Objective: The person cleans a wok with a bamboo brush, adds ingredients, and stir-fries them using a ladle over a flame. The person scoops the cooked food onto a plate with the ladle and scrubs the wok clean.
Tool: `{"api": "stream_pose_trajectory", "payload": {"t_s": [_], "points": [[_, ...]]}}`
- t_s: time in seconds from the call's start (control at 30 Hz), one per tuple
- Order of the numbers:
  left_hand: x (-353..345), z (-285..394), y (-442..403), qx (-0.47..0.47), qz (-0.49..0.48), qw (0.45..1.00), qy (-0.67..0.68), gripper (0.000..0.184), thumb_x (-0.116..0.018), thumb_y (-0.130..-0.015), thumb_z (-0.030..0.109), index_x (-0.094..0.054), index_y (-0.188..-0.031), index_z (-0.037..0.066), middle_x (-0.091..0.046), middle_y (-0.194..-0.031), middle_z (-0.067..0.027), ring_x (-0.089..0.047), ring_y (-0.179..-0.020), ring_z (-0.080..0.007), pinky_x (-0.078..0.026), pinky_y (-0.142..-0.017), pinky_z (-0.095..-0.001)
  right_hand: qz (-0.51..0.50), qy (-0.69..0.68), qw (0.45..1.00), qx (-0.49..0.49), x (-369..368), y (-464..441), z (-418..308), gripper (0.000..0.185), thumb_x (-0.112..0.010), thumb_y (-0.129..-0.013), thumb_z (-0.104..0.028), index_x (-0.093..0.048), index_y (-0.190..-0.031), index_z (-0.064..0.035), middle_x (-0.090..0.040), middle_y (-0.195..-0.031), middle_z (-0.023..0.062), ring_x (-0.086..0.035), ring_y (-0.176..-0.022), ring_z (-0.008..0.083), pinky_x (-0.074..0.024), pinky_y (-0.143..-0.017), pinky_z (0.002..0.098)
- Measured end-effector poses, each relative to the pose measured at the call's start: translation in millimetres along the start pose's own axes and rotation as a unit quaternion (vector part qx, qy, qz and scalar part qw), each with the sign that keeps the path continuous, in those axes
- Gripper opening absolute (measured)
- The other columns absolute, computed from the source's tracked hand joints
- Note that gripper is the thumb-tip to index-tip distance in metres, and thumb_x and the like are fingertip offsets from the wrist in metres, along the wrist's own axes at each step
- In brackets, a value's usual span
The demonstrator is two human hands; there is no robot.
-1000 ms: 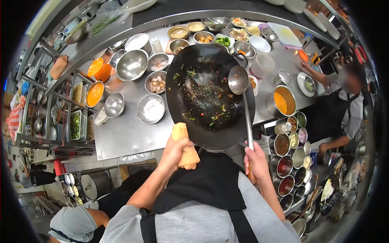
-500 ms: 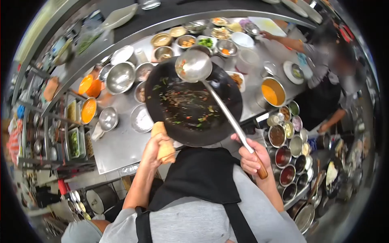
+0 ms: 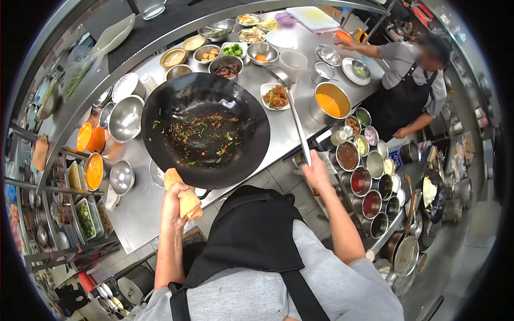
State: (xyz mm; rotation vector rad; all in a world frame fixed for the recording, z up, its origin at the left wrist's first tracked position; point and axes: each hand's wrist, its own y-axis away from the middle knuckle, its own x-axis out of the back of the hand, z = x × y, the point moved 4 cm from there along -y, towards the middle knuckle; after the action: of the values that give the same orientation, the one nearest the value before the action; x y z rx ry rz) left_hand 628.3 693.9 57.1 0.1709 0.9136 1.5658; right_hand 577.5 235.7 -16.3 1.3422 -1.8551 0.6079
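My left hand (image 3: 172,207) is closed around a folded tan cloth (image 3: 188,202) at the near edge of a black wok (image 3: 250,139); any handle beneath the cloth is hidden. The wok is tilted, with bits of red and green and an oily sheen inside. In my right hand (image 3: 317,174) is the long handle of a metal ladle (image 3: 300,125). Its bowl, seen nearly edge-on, is beyond the wok's right rim, close to a white square dish (image 3: 264,89) that holds browned food pieces (image 3: 276,98).
Metal bowls of ingredients stand along the back of the steel table (image 3: 140,214). A pot of orange liquid (image 3: 332,100) and several sauce containers (image 3: 361,181) are at right. A co-worker (image 3: 412,85) reaches toward the table's far right. A metal shelf edge (image 3: 107,75) crosses the upper left.
The ladle has swung from above the wok to its right side, its bowl now edge-on. The wok and my left hand appear further left; the whole view has shifted too. The co-worker is more upright.
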Motion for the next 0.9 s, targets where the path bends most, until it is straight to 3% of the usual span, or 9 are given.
{"api": "stream_pose_trajectory", "payload": {"t_s": [0.03,0.07,0.17,0.37,0.43,0.47,0.67,0.77,0.9], "points": [[-3,2,-1,0.006,0.005,1.000,-0.019,0.019,-0.060,-0.083,0.015,-0.055,-0.096,0.001,-0.061,-0.074,-0.0095,-0.062,-0.056,-0.0218,-0.056,-0.052,-0.0350,-0.010,-0.059,0.998,0.033,9,-1,-18,0.033,-0.064,-0.086,-0.013,-0.047,-0.114,-0.0054,-0.060,-0.070,0.0203,-0.065,-0.065,0.0423,-0.0535,-0.064,0.0527],[-3,3,-7,0.019,-0.009,1.000,-0.016,0.024,-0.062,-0.083,0.012,-0.055,-0.100,-0.003,-0.061,-0.077,-0.0109,-0.064,-0.057,-0.0240,-0.057,-0.052,-0.0372,-0.072,-0.166,0.980,-0.081,13,6,-28,0.026,-0.060,-0.087,-0.008,-0.048,-0.110,-0.0048,-0.052,-0.064,0.0101,-0.057,-0.049,0.0254,-0.0495,-0.047,0.0396],[-16,-3,-21,0.023,-0.034,0.997,-0.064,0.026,-0.062,-0.083,0.016,-0.057,-0.100,-0.003,-0.062,-0.076,-0.0123,-0.065,-0.057,-0.0255,-0.059,-0.052,-0.0388,-0.109,-0.398,0.902,-0.129,27,34,-44,0.021,-0.058,-0.089,-0.004,-0.049,-0.109,-0.0041,-0.049,-0.063,0.0037,-0.049,-0.042,0.0136,-0.0408,-0.037,0.0295],[-103,-26,8,0.036,-0.142,0.971,-0.188,0.034,-0.066,-0.082,0.010,-0.051,-0.111,-0.001,-0.063,-0.081,-0.0128,-0.068,-0.060,-0.0263,-0.058,-0.051,-0.0381,-0.118,-0.644,0.745,-0.132,79,147,-30,0.024,-0.054,-0.094,-0.002,-0.047,-0.117,-0.0015,-0.046,-0.061,0.0018,-0.042,-0.036,0.0112,-0.0355,-0.034,0.0238],[-137,-44,20,0.101,-0.215,0.950,-0.201,0.041,-0.068,-0.083,0.011,-0.047,-0.117,0.003,-0.061,-0.082,-0.0151,-0.066,-0.053,-0.0286,-0.054,-0.042,-0.0401,-0.049,-0.678,0.715,-0.165,91,194,-20,0.025,-0.056,-0.094,-0.003,-0.046,-0.118,-0.0012,-0.045,-0.060,0.0020,-0.042,-0.035,0.0117,-0.0353,-0.033,0.0243],[-156,-55,29,0.116,-0.230,0.938,-0.231,0.032,-0.067,-0.083,0.012,-0.053,-0.110,0.002,-0.064,-0.081,-0.0117,-0.068,-0.065,-0.0241,-0.059,-0.055,-0.0376,-0.022,-0.690,0.706,-0.158,95,220,-6,0.027,-0.056,-0.094,-0.002,-0.045,-0.118,-0.0008,-0.044,-0.059,0.0022,-0.042,-0.035,0.0120,-0.0351,-0.033,0.0249],[-290,-172,104,0.188,-0.431,0.796,-0.381,0.038,-0.069,-0.080,0.013,-0.053,-0.113,0.003,-0.062,-0.089,-0.0080,-0.064,-0.075,-0.0192,-0.056,-0.063,-0.0356,0.282,-0.633,0.706,-0.147,142,397,44,0.039,-0.060,-0.095,-0.010,-0.042,-0.128,0.0010,-0.044,-0.058,0.0019,-0.044,-0.035,0.0128,-0.0377,-0.032,0.0262],[-339,-249,165,0.274,-0.463,0.698,-0.473,0.037,-0.067,-0.080,0.014,-0.054,-0.113,0.002,-0.062,-0.089,-0.0100,-0.066,-0.073,-0.0222,-0.058,-0.061,-0.0375,0.504,-0.671,0.530,-0.121,162,463,33,0.060,-0.058,-0.096,-0.012,-0.033,-0.148,0.0044,-0.045,-0.062,0.0054,-0.043,-0.038,0.0146,-0.0379,-0.034,0.0290],[-379,-394,271,0.353,-0.540,0.567,-0.513,0.029,-0.062,-0.083,0.014,-0.055,-0.107,0.001,-0.061,-0.081,-0.0091,-0.064,-0.062,-0.0233,-0.057,-0.054,-0.0379,0.564,-0.703,0.404,-0.158,184,585,41,0.026,-0.047,-0.101,-0.005,-0.047,-0.127,-0.0106,-0.040,-0.062,-0.0009,-0.037,-0.035,0.0090,-0.0366,-0.032,0.0273]]}}
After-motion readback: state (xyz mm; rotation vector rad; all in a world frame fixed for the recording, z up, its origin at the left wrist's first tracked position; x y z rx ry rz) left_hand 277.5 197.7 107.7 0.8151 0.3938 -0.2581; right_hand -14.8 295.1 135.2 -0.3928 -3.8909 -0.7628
